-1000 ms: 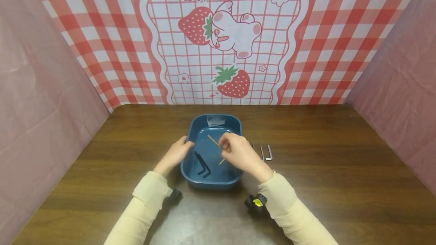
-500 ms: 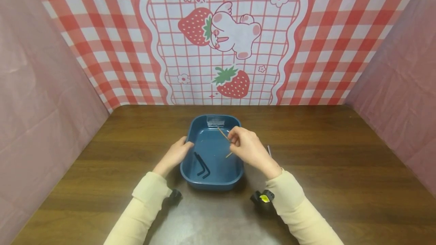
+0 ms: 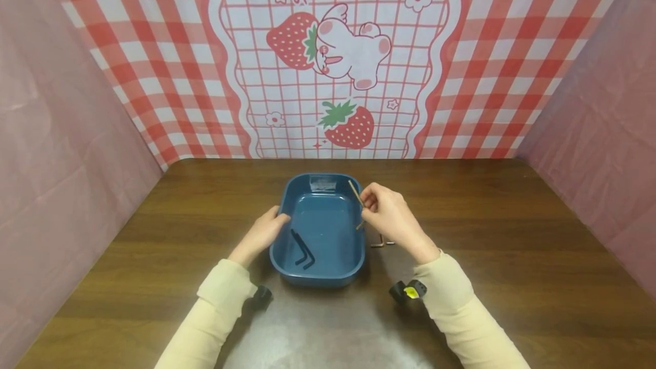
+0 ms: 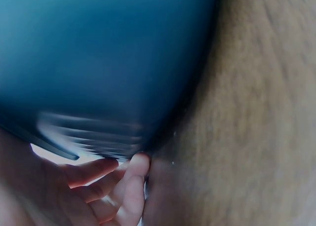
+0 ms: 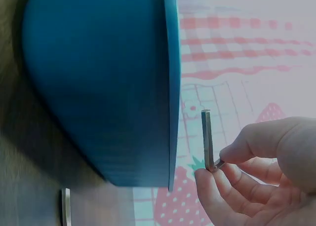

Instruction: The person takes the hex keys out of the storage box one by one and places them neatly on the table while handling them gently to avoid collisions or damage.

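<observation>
A blue plastic tub [image 3: 328, 226] sits on the table, with two black hex keys [image 3: 306, 252] lying at its near left. My left hand [image 3: 260, 236] holds the tub's left side, thumb at the rim. In the left wrist view its fingers [image 4: 132, 196] reach along the outside of the tub wall. Between thumb and fingers, my right hand [image 3: 393, 216] pinches a brass-coloured hex key [image 3: 355, 191] at the tub's right rim. The right wrist view shows this L-shaped hex key [image 5: 207, 139] up close, above rim height, its bend at the fingertips.
More hex keys [image 3: 378, 245] lie on the wooden table [image 3: 487, 244] right of the tub, partly hidden under my right hand. A red-and-white strawberry cloth [image 3: 328, 118] hangs behind the table, and pink cloth [image 3: 589, 130] hangs along both sides.
My right hand has moved right, from over the tub's middle to its right rim, carrying the brass-coloured hex key. My left hand stays at the tub's left side.
</observation>
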{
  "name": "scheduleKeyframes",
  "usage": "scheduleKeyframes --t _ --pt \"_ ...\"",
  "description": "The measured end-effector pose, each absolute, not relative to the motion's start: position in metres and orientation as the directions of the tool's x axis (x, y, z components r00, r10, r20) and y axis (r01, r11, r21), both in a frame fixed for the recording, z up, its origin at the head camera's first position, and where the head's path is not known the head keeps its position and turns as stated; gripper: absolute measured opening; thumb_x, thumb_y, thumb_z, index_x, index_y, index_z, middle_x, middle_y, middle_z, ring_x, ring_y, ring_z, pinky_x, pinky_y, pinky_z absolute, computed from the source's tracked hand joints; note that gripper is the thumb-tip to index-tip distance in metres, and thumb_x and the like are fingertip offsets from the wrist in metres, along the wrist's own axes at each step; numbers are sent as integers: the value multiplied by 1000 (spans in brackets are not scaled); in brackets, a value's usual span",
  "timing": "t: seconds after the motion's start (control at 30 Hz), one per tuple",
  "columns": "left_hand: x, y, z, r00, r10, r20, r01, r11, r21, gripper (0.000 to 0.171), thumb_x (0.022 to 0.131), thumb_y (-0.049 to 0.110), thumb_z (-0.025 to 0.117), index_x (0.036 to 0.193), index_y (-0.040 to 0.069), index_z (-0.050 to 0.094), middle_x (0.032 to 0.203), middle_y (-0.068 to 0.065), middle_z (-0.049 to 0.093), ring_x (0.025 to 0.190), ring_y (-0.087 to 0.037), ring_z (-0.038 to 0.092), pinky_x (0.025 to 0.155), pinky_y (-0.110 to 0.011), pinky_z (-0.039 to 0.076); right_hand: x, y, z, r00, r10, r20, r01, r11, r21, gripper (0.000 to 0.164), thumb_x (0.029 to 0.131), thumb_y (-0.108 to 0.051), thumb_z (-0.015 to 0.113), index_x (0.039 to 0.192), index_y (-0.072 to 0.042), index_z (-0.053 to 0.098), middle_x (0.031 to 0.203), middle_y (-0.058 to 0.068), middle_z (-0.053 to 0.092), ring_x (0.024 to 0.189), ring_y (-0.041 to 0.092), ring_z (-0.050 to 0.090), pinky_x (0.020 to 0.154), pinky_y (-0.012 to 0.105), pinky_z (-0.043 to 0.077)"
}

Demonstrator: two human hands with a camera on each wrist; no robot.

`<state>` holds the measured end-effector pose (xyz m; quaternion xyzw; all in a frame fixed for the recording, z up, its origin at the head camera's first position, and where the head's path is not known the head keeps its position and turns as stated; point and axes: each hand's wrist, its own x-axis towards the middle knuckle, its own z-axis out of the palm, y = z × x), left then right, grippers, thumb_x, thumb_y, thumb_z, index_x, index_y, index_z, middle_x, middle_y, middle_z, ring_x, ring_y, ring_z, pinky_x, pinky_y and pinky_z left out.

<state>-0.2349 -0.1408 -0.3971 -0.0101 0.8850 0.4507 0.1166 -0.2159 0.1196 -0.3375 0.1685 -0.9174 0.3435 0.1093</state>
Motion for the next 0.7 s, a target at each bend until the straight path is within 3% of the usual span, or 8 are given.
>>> scheduleKeyframes --t 0.7 --pt "-234 -141 -397 -973 87 -212 -119 598 792 55 92 34 34 138 3 32 140 -19 38 128 -37 37 101 -55 31 -223 179 -341 -972 -50 229 -181 784 -594 16 71 -9 58 86 -3 58 76 8 62 69 18 56 62 27 41"
